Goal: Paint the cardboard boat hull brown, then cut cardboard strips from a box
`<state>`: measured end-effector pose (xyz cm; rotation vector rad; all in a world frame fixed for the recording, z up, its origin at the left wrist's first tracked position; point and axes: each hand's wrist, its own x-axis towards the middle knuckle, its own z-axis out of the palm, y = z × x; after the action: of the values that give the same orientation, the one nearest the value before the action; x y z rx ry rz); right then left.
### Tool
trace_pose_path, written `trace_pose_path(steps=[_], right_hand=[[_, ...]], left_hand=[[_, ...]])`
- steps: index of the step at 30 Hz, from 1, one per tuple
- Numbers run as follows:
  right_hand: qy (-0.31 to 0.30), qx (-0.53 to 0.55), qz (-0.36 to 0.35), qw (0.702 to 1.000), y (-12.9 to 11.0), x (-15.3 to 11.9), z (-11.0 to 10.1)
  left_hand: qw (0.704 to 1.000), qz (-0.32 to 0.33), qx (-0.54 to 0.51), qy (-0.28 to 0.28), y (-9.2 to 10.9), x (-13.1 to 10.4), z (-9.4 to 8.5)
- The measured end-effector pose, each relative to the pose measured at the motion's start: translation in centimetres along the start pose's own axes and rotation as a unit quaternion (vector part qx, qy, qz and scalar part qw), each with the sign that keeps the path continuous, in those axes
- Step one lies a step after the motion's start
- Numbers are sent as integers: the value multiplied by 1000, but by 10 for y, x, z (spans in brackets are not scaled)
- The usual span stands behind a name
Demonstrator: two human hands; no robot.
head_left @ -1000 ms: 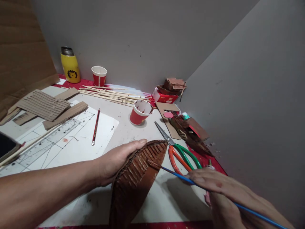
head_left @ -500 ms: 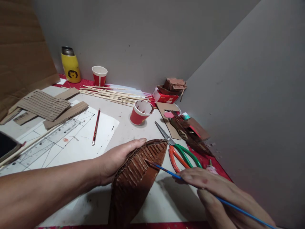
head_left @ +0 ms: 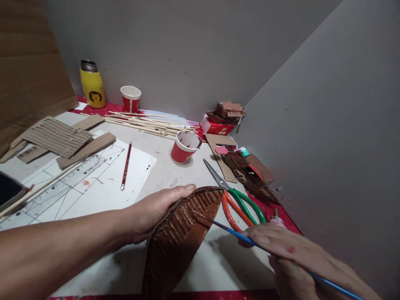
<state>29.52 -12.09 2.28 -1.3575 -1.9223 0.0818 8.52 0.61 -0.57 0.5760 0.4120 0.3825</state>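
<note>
A brown, ribbed cardboard piece shaped like a boat hull (head_left: 187, 225) is held up by my left hand (head_left: 156, 208); the thumb lies along its upper edge and the other fingers are hidden behind it. My right hand (head_left: 290, 250) pinches a thin blue paintbrush (head_left: 231, 231), whose tip touches the ribbed surface. Behind the hull's pointed end lie scissors with one orange and one green handle (head_left: 246, 204). A red and white paper cup (head_left: 184, 148), stained brown inside, stands beyond the hull.
A pencil (head_left: 126, 166) and clear ruler (head_left: 62, 189) lie on drawn paper. Cardboard strips (head_left: 59, 137) and a phone (head_left: 11, 189) are left. Wooden sticks (head_left: 143, 125), a yellow bottle (head_left: 93, 87) and another cup (head_left: 130, 100) are behind; a brown model (head_left: 250, 173) is right.
My left hand and the brown hull have shifted slightly right. My right hand has moved right and a little down with the brush, whose tip still meets the ribs.
</note>
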Motion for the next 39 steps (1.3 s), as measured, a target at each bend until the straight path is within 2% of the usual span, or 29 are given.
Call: trace_pose_path(steps=[4,9,13,16,21,29,39], right_hand=[[-31,15,-37,999,5,6,-1],[-53,56,-85,993,16,9,6],[-51,63,-78,994,20,7,8],[-48,61,-68,995,14,6,5],[-10,34,-7,999,1,5,1],[-73,31,-88,993,11,11,4],[-71,39,-77,994,10,10,-3]], left_hand=[[1000,-13,0,-10,-2,0,-2],[1000,10,19,-20,-2,1,-3],[999,17,9,-29,-1,1,-1],[1000,14,11,-18,0,0,0],[1000,-4,10,9,2,-1,2],[1000,10,12,-17,0,0,-2],[1000,4,4,-11,0,1,-1]])
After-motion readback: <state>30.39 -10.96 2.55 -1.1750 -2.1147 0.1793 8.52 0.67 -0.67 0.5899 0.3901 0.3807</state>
